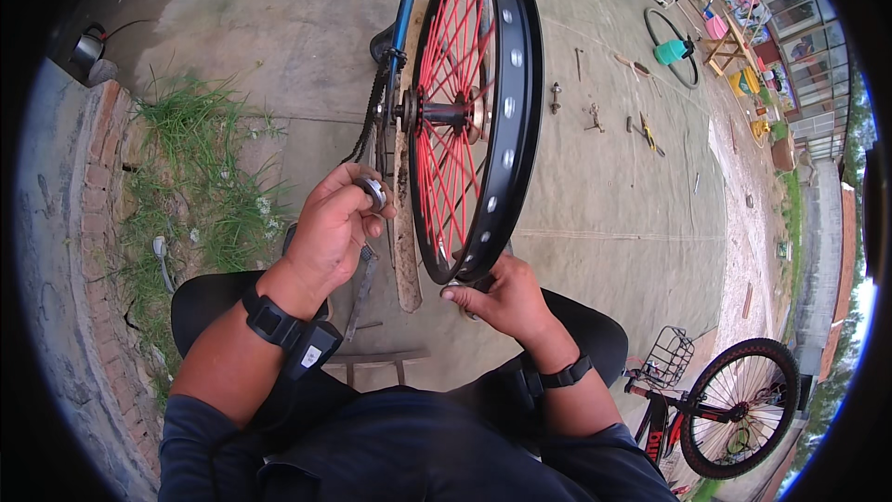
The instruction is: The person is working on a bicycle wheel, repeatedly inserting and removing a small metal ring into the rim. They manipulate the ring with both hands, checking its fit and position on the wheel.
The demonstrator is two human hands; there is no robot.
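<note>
A bicycle wheel with a wide black rim and red spokes stands upright in front of me. Its dark hub sits beside a rusty metal bar. My left hand is closed around a small round metal ring, just left of the spokes. My right hand grips the near, lower end of the rim, thumb toward me; its other fingers are partly hidden behind the rim. A black chain hangs left of the hub, near a blue frame tube.
Pliers, a hammer and small metal parts lie on the concrete to the right. A bicycle with a basket is at lower right. Grass and a brick edge border the left. A kettle stands far left.
</note>
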